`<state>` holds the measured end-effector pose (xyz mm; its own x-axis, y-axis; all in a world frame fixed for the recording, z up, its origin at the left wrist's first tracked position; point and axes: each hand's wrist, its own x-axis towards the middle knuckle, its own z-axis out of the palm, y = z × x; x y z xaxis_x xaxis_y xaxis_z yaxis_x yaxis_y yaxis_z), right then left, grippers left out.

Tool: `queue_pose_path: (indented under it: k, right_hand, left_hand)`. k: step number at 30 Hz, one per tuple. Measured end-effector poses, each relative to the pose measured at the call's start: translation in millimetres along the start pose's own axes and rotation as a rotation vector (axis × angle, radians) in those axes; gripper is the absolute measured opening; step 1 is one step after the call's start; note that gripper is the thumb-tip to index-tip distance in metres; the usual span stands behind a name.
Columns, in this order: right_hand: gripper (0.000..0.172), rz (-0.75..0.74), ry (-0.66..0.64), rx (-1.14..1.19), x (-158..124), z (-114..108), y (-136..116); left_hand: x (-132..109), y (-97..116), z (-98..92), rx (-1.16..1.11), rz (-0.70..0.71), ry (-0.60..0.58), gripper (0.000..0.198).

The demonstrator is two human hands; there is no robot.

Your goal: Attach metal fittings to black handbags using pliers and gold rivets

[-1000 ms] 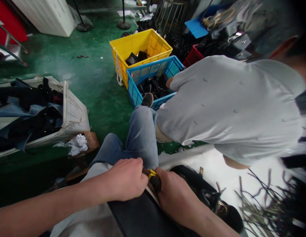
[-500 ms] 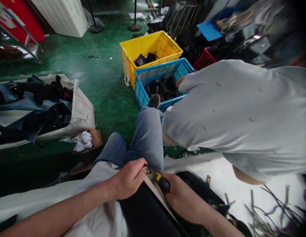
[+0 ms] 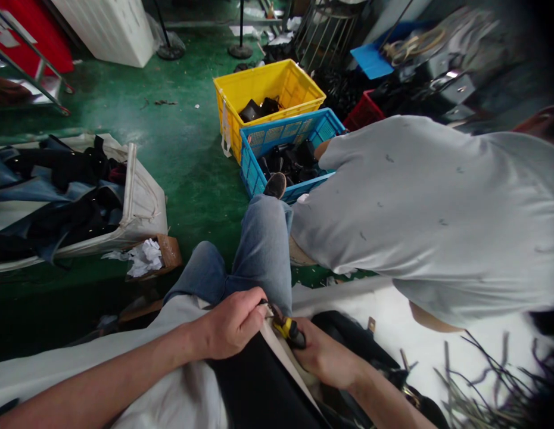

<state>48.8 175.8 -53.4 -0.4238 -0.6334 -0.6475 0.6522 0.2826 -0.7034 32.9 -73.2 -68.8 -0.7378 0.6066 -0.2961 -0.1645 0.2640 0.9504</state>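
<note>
Across my lap lies a black bag-like piece (image 3: pixel 254 387) with a cream edge (image 3: pixel 283 363) running along it. My left hand (image 3: pixel 235 325) is closed in a pinch at the upper end of this piece, holding a small dark bit of it. A pair of pliers (image 3: pixel 291 329) with yellow and black handles sits in my closed right hand (image 3: pixel 321 351). The jaws point up and left, close to the fingertips of my left hand. Whether they grip anything there is too small to tell.
A co-worker in a grey shirt (image 3: pixel 411 202) bends forward close on my right, one arm reaching into a blue crate (image 3: pixel 254 170) of black items. Behind stands a yellow crate (image 3: pixel 241 86). At left are a white bin (image 3: pixel 145 196) and a small cardboard box (image 3: pixel 170 251). Dark strips (image 3: pixel 495 381) lie at right.
The pliers have turned slightly in my right hand, so more of the yellow handle and the jaws show. My left hand keeps its pinch. The whole view has shifted a little.
</note>
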Motion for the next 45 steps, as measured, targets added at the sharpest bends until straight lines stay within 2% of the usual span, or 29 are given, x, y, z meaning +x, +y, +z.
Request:
queue_pose_path:
  k: [3, 6, 9, 12, 14, 18, 22, 24, 26, 28, 30, 33, 35, 40, 45]
  right_hand:
    - [0.019, 0.017, 0.077, -0.040, 0.8, 4.8, -2.3]
    - [0.016, 0.006, 0.284, -0.181, -3.7, 15.6, -10.6]
    - [0.014, -0.013, 0.505, -0.413, -8.5, 23.5, -14.2]
    - [0.016, -0.079, 0.620, -0.650, -9.7, 16.8, -8.6]
    - [0.020, -0.165, 0.640, -0.824, -9.5, 1.8, -4.7]
    - [0.029, -0.411, 0.562, -1.239, -10.4, -44.8, -13.3]
    - [0.022, -0.654, 0.507, -1.631, -10.3, -86.9, -36.3]
    - [0.026, -0.721, 0.495, -1.723, -7.4, -95.5, -42.1]
    - [0.032, -0.746, 0.544, -1.764, -3.1, -92.7, -40.9]
    - [0.038, -0.708, 0.653, -1.808, 0.5, -80.7, -35.0]
    - [0.042, -0.581, 0.733, -1.851, 1.6, -64.4, -28.9]
    - [0.044, -0.325, 0.724, -1.809, -2.3, -43.0, -26.0]
    - [0.044, -0.227, 0.717, -1.753, -7.5, -34.2, -27.7]
    - [0.047, -0.142, 0.783, -1.736, -22.4, -24.2, -32.3]
    - [0.046, -0.043, 0.841, -1.844, -33.2, -11.1, -34.6]
  left_hand:
    - [2.4, 1.7, -3.8, -0.020, -0.025, 0.025, 0.027]
    - [8.4, 8.8, -12.4, -0.049, -0.061, 0.036, 0.030]
    - [15.5, 18.9, -22.9, -0.107, -0.075, -0.016, 0.034]
    - [19.4, 26.2, -29.0, -0.145, -0.041, -0.089, 0.034]
    - [20.4, 29.1, -28.8, -0.127, 0.000, -0.123, 0.032]
    - [24.5, 36.6, -21.6, -0.040, 0.080, -0.156, 0.030]
    - [34.3, 44.2, -14.7, -0.027, 0.108, -0.200, 0.030]
    - [37.7, 44.2, -14.0, -0.034, 0.072, -0.194, 0.031]
    - [38.2, 41.5, -15.3, -0.043, 0.016, -0.165, 0.033]
    - [36.2, 37.7, -17.9, -0.053, -0.034, -0.120, 0.035]
    - [33.6, 34.7, -20.5, -0.066, -0.075, -0.087, 0.035]
    - [31.8, 33.6, -20.8, -0.083, -0.107, -0.066, 0.036]
    - [32.6, 34.7, -17.7, -0.092, -0.104, -0.050, 0.037]
    - [36.3, 38.6, -5.9, -0.130, -0.093, -0.005, 0.036]
    - [36.0, 41.7, 4.4, -0.145, -0.127, 0.055, 0.038]
